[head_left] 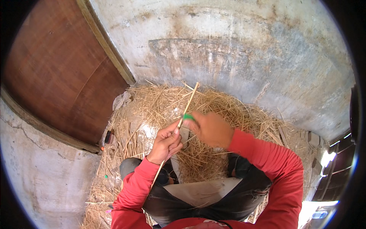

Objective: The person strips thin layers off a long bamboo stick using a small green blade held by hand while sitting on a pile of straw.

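Left hand [164, 142] pinches the thin stick [185, 111] mid-length, right hand [210, 128] grips a green-handled tool [188, 116] against it — looks mid-shaving, next stroke needing steady control.

One head-worn fisheye view looks steeply down from close above the person's lap, toward the straw pile [213, 110] and concrete wall [244, 57] ahead.
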Tool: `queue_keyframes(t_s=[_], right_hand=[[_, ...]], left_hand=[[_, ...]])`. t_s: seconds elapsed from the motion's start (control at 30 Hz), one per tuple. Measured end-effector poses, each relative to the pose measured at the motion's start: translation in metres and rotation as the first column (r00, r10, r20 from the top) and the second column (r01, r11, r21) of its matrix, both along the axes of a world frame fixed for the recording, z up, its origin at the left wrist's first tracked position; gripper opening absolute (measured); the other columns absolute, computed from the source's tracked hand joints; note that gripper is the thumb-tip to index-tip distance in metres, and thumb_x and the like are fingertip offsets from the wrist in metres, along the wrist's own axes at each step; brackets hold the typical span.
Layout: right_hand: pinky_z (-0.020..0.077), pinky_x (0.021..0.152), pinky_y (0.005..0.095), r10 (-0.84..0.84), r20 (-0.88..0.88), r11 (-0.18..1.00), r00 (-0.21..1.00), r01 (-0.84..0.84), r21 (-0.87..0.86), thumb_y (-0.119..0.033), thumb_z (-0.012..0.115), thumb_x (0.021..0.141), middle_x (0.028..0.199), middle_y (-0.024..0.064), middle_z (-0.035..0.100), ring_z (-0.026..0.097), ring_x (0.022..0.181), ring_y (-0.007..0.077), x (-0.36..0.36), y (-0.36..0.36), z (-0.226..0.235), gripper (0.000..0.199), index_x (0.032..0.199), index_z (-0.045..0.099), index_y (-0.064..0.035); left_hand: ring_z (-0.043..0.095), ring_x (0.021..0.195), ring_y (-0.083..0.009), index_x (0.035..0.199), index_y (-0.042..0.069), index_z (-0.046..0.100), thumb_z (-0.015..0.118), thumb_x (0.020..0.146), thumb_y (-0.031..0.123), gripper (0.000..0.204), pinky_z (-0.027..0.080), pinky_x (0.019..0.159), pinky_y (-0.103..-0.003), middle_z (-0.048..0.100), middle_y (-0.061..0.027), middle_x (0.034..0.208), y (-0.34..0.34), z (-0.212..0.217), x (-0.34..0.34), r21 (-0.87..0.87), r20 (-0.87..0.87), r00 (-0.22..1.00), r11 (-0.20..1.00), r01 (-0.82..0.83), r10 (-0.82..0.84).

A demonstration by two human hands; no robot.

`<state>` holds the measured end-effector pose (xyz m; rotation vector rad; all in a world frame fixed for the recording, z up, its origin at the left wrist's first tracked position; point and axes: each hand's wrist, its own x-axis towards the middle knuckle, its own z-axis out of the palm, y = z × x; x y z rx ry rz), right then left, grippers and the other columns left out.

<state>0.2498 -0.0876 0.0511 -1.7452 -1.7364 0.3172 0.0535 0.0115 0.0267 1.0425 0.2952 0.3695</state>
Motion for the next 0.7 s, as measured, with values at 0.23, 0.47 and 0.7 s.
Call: queue_keyframes(t_s=[0.23, 0.47, 0.7], right_hand=[[0.0514, 0.059, 0.0524, -0.230, 0.037, 0.967, 0.972, 0.224, 0.122, -0.043, 0.043, 0.109, 0.072, 0.0226, 0.064, 0.064, 0.064, 0.0401, 0.051, 0.021, -0.017, 0.042, 0.115, 0.059, -0.0055], [0.0426, 0.059, 0.0497, -0.355, -0.218, 0.902, 0.909, 0.395, 0.176, -0.039, 0.047, 0.109, 0.071, 0.0261, 0.058, 0.057, 0.060, 0.0396, 0.081, -0.005, 0.023, 0.046, 0.097, 0.059, 0.0034], [0.0474, 0.058, 0.0542, -0.020, -0.058, 0.999, 0.998, 0.018, -0.049, -0.045, 0.051, 0.105, 0.070, 0.0232, 0.063, 0.064, 0.066, 0.0443, -0.008, -0.021, 0.005, 0.042, 0.104, 0.062, -0.0047]], left_hand=[[0.022, 0.043, -0.0050, 0.155, 0.003, 0.041, 0.046, 0.110, 0.015, 0.046, 0.024, 0.043, -0.022, 0.030, 0.0071, 0.055, 0.000, -0.002, 0.001, 0.020, 0.002, 0.998, 0.998, 0.060, -0.060], [0.026, 0.042, -0.0044, 0.155, 0.001, 0.040, 0.049, 0.109, 0.015, 0.049, 0.027, 0.044, -0.022, 0.034, 0.0069, 0.055, -0.010, 0.000, -0.003, 0.144, -0.001, 1.000, 0.989, 0.021, -0.021], [0.032, 0.051, -0.0017, 0.155, 0.005, 0.043, 0.055, 0.106, 0.007, 0.050, 0.027, 0.048, -0.021, 0.046, 0.0072, 0.067, -0.003, -0.006, 0.001, 0.208, -0.012, 0.999, 0.977, -0.034, 0.037]])
